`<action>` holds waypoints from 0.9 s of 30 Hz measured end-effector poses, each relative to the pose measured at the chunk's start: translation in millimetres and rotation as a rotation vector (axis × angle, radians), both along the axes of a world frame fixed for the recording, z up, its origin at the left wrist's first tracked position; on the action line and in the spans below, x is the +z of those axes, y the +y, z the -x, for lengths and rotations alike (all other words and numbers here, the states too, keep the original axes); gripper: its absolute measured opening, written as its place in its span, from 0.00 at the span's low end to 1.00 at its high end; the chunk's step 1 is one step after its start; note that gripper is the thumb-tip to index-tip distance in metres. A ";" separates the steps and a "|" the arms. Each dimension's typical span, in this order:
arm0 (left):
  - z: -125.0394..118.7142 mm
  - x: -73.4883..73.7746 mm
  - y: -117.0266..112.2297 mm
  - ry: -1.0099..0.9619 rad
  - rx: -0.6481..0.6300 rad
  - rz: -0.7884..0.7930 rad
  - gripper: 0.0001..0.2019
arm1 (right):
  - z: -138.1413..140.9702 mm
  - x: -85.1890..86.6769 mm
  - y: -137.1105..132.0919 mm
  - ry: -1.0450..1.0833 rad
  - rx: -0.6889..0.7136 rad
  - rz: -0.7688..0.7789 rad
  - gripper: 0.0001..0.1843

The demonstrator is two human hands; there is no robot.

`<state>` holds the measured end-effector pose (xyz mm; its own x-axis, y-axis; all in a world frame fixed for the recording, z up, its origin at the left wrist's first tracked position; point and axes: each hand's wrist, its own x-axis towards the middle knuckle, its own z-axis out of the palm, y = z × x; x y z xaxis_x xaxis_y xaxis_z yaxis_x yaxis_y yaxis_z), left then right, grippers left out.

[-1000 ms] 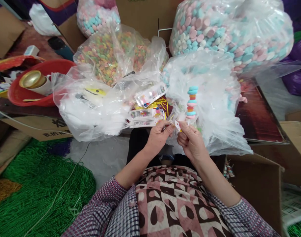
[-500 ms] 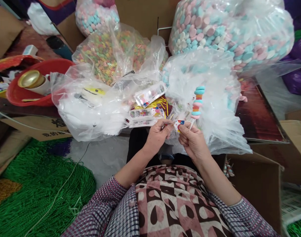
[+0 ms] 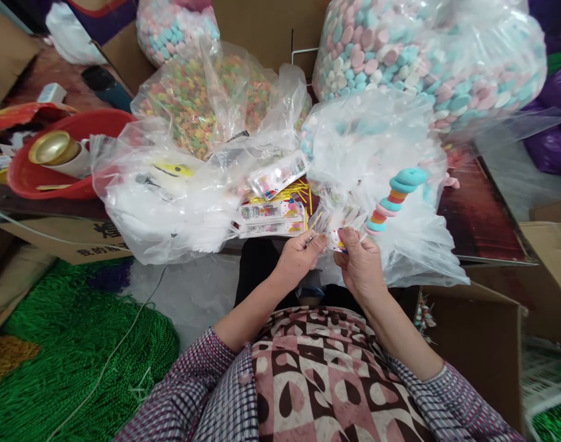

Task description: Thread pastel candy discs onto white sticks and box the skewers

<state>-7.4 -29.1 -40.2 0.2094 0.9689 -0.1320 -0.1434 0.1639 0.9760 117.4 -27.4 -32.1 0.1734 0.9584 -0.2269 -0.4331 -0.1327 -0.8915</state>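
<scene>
One big clear bag of pastel candies (image 3: 441, 67) is my landmark on the remote feed, with a bag of small bright gummies (image 3: 170, 104) to its left. On the pastel bag's near side, my left hand (image 3: 297, 256) is pinched closed, on what I cannot tell, while from my right hand (image 3: 361, 261) a candy skewer (image 3: 386, 210) tilts toward that bag, the grip closed on a printed card (image 3: 335, 241).

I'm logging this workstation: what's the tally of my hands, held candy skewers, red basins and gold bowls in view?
Left hand and right hand: 2
Held candy skewer: 1
Red basin: 1
Gold bowl: 1
Total: 5
</scene>
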 end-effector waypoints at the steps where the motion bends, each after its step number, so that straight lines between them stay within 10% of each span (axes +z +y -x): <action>1: -0.1 0.1 0.8 -0.029 0.007 0.019 0.25 | 0.1 0.0 -0.2 0.004 0.011 -0.006 0.30; 9: 3.5 0.5 9.2 -0.238 0.149 0.115 0.28 | -14.4 11.9 -6.4 -0.013 0.105 -0.048 0.19; 22: 7.7 4.9 1.5 0.274 0.056 -0.188 0.27 | -8.7 7.1 -14.3 -0.031 0.259 0.048 0.22; 27: 16.9 14.6 7.7 0.189 -0.037 -0.097 0.22 | -13.2 1.8 -11.3 -0.121 0.207 0.040 0.20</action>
<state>-24.3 -21.4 -25.5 0.2259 0.9710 -0.0788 0.0477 0.0698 0.9964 130.5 -38.7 -30.3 0.0030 0.9670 -0.2549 -0.2831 -0.2437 -0.9276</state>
